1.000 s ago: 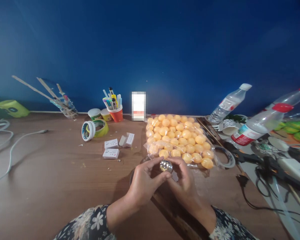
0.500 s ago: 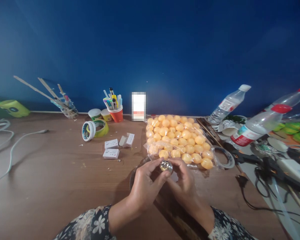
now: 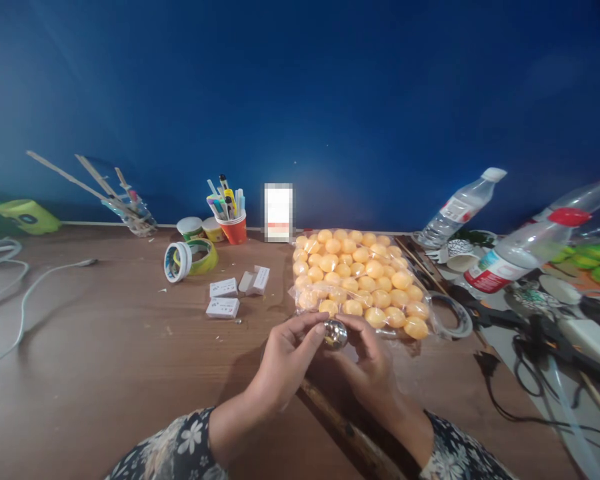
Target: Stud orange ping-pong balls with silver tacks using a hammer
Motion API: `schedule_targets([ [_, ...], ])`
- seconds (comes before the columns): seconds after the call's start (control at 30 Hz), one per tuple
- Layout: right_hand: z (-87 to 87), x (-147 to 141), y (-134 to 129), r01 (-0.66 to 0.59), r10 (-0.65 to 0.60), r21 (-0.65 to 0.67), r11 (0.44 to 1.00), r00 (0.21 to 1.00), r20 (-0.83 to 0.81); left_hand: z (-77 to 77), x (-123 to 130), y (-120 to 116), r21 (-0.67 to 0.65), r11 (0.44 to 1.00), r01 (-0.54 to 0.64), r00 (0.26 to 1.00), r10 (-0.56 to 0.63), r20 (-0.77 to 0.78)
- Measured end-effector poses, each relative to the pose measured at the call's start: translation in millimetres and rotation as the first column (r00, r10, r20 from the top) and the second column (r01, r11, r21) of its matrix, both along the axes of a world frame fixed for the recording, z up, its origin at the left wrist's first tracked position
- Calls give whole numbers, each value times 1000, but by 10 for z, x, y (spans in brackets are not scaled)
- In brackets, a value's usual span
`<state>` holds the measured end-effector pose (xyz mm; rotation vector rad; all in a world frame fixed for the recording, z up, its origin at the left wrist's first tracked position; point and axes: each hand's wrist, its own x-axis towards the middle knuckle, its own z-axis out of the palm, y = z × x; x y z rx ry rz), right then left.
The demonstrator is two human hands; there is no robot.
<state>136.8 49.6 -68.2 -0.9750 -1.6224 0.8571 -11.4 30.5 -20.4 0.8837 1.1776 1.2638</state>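
Note:
A small, shiny silver round object (image 3: pixel 335 335) is held between my two hands, just in front of a clear bag of orange-yellow balls (image 3: pixel 363 273). My left hand (image 3: pixel 285 360) pinches its left side with thumb and forefinger. On the right side, the fingers of my right hand (image 3: pixel 373 367) curl against it. Beneath my hands lies a brown stick-like object (image 3: pixel 343 420), partly hidden by them. Small white boxes (image 3: pixel 223 308) rest on the brown table (image 3: pixel 130 373) to the left.
Tape rolls (image 3: pixel 177 262) and a red cup of pens (image 3: pixel 234 229) stand at back left. A white cable (image 3: pixel 25 300) lies far left. On the right are plastic bottles (image 3: pixel 500 267), a clear tape roll (image 3: pixel 451 315) and a black plug (image 3: pixel 487 361) with its cord.
My left hand has shifted slightly left and its thumb has moved up on the silver object. More of the brown stick-like object shows beneath my hands.

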Motion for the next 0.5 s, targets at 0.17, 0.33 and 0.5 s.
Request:
schedule_targets([
  [0.17,17,20,-4,-14,15,-31,999,999,38,-1,-24,44,-97,994,59,970,-34,240],
  [0.33,36,24,-9,-33,34,-57,998,999,11,25,-34,36,-122,991,49,957,-11,290],
  [0.5,14,-3,3,-138,107,-159,978,976,-191,40,-51,49,-126,989,81,951,-38,308],
])
